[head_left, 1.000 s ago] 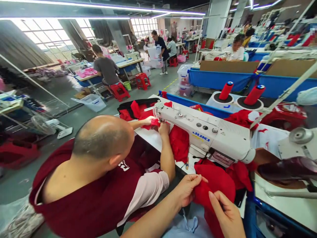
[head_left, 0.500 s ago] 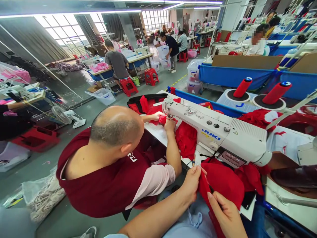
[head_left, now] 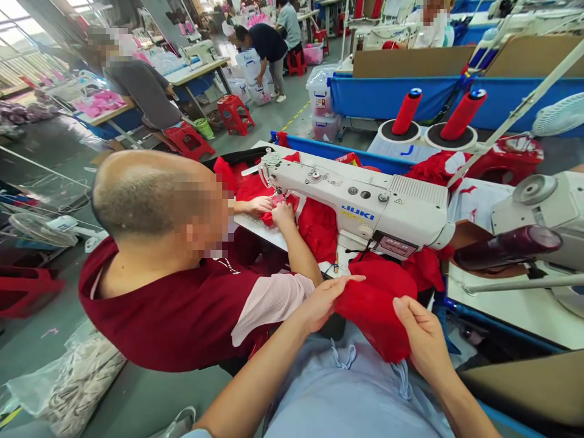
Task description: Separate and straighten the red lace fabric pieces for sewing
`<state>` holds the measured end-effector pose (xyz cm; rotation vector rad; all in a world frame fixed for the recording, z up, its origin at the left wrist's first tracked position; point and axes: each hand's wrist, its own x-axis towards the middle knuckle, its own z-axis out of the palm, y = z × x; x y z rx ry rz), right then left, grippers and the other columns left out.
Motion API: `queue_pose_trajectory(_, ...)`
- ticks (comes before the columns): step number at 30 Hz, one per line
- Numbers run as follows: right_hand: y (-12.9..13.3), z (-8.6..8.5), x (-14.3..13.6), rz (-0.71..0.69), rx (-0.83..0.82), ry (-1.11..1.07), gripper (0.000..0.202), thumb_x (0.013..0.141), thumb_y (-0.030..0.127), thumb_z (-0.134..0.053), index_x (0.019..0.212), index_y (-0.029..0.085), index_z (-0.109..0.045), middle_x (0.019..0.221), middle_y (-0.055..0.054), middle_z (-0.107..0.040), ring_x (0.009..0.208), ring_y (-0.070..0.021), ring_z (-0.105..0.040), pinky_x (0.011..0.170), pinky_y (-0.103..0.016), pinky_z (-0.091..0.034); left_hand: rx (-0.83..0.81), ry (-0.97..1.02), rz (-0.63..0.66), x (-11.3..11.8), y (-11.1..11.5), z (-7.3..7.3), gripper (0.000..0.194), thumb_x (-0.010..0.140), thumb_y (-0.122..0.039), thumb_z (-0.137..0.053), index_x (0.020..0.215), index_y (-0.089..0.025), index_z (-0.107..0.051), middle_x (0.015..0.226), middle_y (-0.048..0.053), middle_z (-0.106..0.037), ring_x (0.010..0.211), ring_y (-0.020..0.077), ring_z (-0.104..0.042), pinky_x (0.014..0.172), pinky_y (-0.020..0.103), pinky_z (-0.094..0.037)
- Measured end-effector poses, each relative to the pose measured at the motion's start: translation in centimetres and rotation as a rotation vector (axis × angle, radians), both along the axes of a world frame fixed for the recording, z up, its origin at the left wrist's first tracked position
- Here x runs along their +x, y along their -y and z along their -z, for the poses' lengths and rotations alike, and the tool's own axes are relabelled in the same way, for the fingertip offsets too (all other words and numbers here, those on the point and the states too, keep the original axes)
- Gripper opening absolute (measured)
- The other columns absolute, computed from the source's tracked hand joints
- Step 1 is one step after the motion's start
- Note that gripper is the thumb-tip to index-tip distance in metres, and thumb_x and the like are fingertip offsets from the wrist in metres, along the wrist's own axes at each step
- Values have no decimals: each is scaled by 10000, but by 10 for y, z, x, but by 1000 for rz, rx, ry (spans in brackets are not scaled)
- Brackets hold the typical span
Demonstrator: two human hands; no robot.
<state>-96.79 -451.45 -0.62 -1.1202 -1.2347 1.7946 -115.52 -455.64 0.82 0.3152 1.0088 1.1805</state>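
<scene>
A piece of red fabric (head_left: pixel 376 310) is stretched between my two hands, above my lap. My left hand (head_left: pixel 326 301) grips its left edge, with the index finger pointing out along the top. At the right edge, my right hand (head_left: pixel 417 325) pinches the cloth between thumb and fingers. Just beyond the fabric stands a white sewing machine (head_left: pixel 360 198) with more red cloth (head_left: pixel 318 231) under its arm. Both hands of a seated person (head_left: pixel 182 304) in a dark red top are at the needle end of that machine.
Two red thread cones (head_left: pixel 407 112) stand behind the machine. A second machine (head_left: pixel 542 213) is on the right, near a dark rounded object (head_left: pixel 508 246). A plastic bag (head_left: pixel 82 377) lies on the floor at left. Other people work farther back.
The view has shifted, and the machine now appears farther left. My hands have moved apart, and the red fabric, narrow and folded before, is spread wider between them.
</scene>
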Motion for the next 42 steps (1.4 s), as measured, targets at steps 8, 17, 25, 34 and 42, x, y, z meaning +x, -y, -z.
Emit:
queue_pose_trajectory(8, -2, 5, -3, 143, -148, -119, 419, 723, 537, -741, 599, 200, -525, 554, 48, -426, 506, -101, -333, 453, -211, -300, 33, 12, 97, 3, 9, -20, 510, 638, -237, -820, 1130, -198, -695, 1039, 84, -697, 860, 143, -623, 798, 247, -432)
queue_pose_trajectory(17, -3, -2, -13, 160, -181, -65, 431, 727, 573, -708, 611, 210, -507, 545, 38, -471, 489, -113, -386, 455, -236, -340, 30, -199, -36, 13, 6, -29, 391, 564, -343, -864, 877, -141, -743, 783, 45, -709, 707, 125, -604, 700, 234, -462)
queue_pose_trajectory(25, 5, -4, -15, 62, 871, 380, 202, 868, 347, -606, 1005, 209, -553, 950, -70, -577, 724, -178, -574, 639, -313, -502, 33, -259, -151, 25, 3, -39, 348, 639, -443, -800, 756, -130, -703, 654, 9, -637, 601, 90, -522, 586, 195, -400)
queue_pose_trajectory(34, 0, -16, -19, -48, 842, 242, 147, 899, 225, -536, 992, 236, -650, 887, -45, -674, 778, -195, -647, 684, -296, -531, 166, -547, -21, 17, 2, -47, 343, 754, -478, -667, 771, -135, -682, 712, 27, -606, 670, 140, -522, 641, 254, -422)
queue_pose_trajectory(42, -14, -22, -23, 91, -79, -163, 316, 709, 519, -743, 837, 236, -684, 852, -47, -713, 838, -238, -656, 781, -360, -536, 228, -577, 182, 3, 1, -42, 371, 852, -512, -528, 735, -163, -581, 632, -27, -486, 603, 110, -424, 598, 232, -348)
